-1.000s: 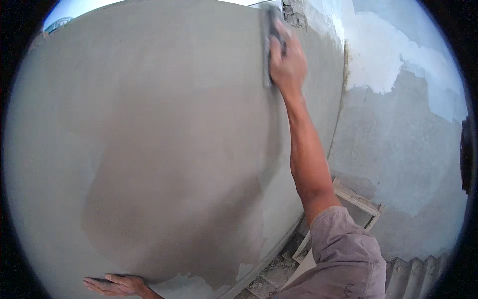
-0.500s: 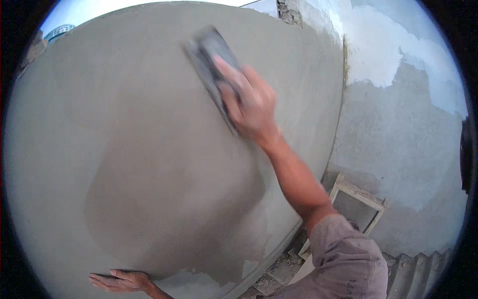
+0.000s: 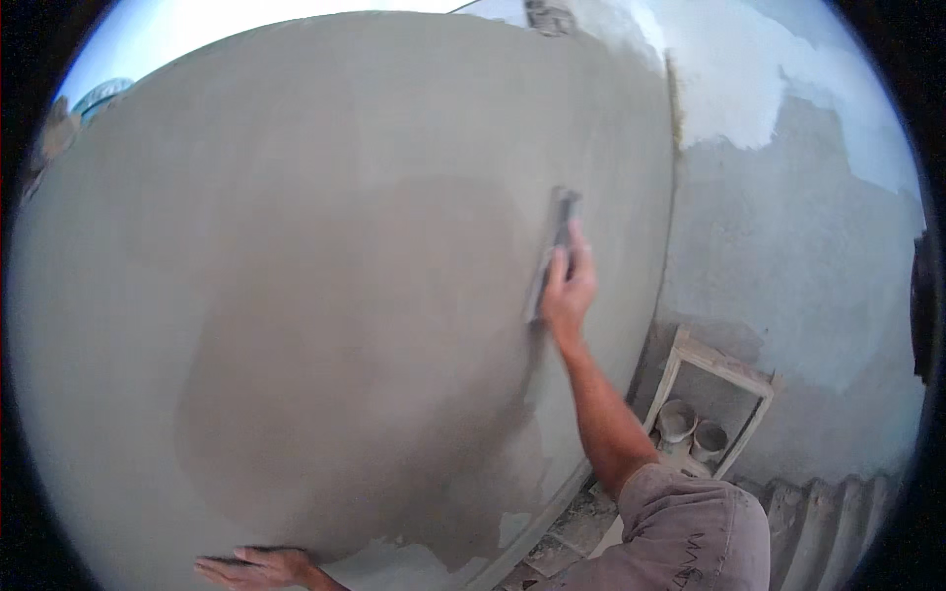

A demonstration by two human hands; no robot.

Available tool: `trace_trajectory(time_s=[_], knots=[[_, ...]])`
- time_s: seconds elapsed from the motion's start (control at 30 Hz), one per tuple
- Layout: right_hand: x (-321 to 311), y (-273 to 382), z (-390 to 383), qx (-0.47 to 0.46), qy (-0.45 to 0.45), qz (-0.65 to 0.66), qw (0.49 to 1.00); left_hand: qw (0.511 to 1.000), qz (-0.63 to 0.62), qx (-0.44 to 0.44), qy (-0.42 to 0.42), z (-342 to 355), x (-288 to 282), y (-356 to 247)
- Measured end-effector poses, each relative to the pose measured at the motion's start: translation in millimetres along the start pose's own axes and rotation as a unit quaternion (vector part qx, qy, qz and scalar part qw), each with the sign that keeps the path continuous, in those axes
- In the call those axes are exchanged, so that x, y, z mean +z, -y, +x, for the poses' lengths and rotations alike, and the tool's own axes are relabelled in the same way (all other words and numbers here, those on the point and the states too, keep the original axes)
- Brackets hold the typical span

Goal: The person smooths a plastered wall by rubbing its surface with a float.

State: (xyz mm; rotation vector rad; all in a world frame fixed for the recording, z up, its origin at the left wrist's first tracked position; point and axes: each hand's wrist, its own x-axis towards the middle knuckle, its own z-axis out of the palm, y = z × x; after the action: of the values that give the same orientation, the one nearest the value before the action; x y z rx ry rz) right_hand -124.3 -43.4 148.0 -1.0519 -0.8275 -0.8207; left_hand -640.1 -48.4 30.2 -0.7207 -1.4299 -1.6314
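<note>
Nearest of all, the mauve-grey sleeve (image 3: 695,522) and the bare right forearm (image 3: 606,419), in front of the lower right part of the plastered wall (image 3: 296,128). At the bottom of this wall, left of its middle, the left hand (image 3: 261,567): empty, with fingers stretched out toward the left, apparently laid against the plaster; not possible to tell how much weight on it. Better, probably, to use this hand as a light support only, without pressing fingertips into the surface.

On the right part of the wall, around half of its height, the plastering trowel (image 3: 555,236), with the right hand (image 3: 570,295) closed around its handle. Both hands well apart from each other. Blade nearly upright, top leaning slightly to the right, and blurred, so hard to tell its tilt against the plaster. For a good stroke, lift the leading edge only a little, press evenly and avoid digging in with a corner.

Across the middle of the wall, a broad darker patch (image 3: 325,335), likely more wet: advisable to work there gently, with long overlapping strokes. Along the wall's bottom, ragged pale spots (image 3: 374,563), perhaps worth checking for a step in level.

Farther, beyond the wall's lower right edge, a wooden frame (image 3: 724,362) with two small buckets (image 3: 677,421) inside its outline. At the wall's top right, broken masonry (image 3: 549,16); wise to avoid dragging grit from there.
</note>
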Motion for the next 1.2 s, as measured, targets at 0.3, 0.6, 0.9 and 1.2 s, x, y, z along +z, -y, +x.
trace_trajectory(time_s=[0.3, 0.6, 0.9, 1.2], knots=[[70, 130, 142, -0.319, 0.009, 0.016, 0.948, 0.994, -0.047, -0.065, 0.072, 1, -18, -37], [20, -12, 66, -0.058, -0.046, -0.049, 0.996, 0.998, -0.033, -0.028, 0.033, 1, -2, -10], [40, 89, 83, -0.222, 0.032, 0.015, 0.975, 1.000, 0.006, -0.011, 0.020, -3, -2, -1], [71, 11, 221, -0.095, -0.059, -0.074, 0.991, 1.000, 0.009, -0.001, 0.010, 0, -2, -4]])
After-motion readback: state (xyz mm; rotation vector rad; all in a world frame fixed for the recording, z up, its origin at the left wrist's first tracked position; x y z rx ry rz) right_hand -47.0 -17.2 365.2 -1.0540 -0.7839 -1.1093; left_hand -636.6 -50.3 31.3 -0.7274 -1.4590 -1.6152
